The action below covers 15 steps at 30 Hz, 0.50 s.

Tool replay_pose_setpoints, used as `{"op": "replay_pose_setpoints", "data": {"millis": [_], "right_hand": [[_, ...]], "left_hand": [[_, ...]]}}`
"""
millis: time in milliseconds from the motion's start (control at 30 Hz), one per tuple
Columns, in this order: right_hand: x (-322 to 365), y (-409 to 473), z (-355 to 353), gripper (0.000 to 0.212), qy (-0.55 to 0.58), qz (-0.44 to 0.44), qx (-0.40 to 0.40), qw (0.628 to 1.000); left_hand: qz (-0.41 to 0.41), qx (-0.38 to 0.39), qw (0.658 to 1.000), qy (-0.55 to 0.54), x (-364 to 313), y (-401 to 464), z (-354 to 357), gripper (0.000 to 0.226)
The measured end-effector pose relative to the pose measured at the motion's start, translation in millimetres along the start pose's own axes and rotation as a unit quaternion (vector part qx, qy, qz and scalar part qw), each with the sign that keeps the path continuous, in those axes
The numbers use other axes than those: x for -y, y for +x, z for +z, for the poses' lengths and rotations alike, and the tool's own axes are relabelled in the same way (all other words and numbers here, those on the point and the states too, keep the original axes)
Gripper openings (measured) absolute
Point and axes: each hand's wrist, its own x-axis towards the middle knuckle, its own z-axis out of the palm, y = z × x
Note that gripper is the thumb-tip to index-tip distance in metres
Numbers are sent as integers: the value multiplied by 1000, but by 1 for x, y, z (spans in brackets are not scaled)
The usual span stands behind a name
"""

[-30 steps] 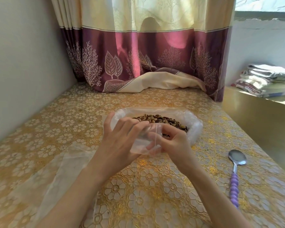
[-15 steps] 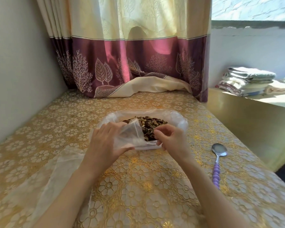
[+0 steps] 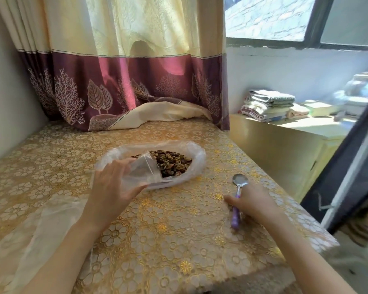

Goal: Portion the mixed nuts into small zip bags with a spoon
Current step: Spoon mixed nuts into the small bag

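A gold floral-covered surface [image 3: 168,240] fills the lower frame; at centre lies a large clear bag [image 3: 197,164] of mixed nuts [image 3: 172,164]; the left hand [image 3: 113,187], just left of centre, pinches a small zip bag [image 3: 143,174] held over the big bag's edge; the right hand [image 3: 253,200], lower right, has its fingers closing on the purple-handled spoon [image 3: 237,200] lying on the surface.

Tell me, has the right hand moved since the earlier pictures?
Yes. The right hand left the small bag in front of the nuts and went right, toward the person, onto the spoon lying on the table.
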Motion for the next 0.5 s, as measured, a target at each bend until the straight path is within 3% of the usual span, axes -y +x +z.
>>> {"op": "replay_pose_setpoints", "data": {"millis": [100,200,333,433,500], "right_hand": [[6,-3,-4,34,23,-6,-7,1000],[12,-3,-4,41,85,-9,-34,996],[24,7,-9,33,286,-29,-77,955],[44,19,-17,26,330,-70,-111,935],[61,29,-20,24,357,-97,-93,924]], "left_hand": [[-24,-12,999,-27,2,-1,0,64],[-55,-31,997,-51,3,0,-2,65],[-97,-59,990,-77,1,6,-7,78],[-100,-71,988,-90,1,14,-12,74],[-113,-77,986,-97,4,21,-15,64]]}}
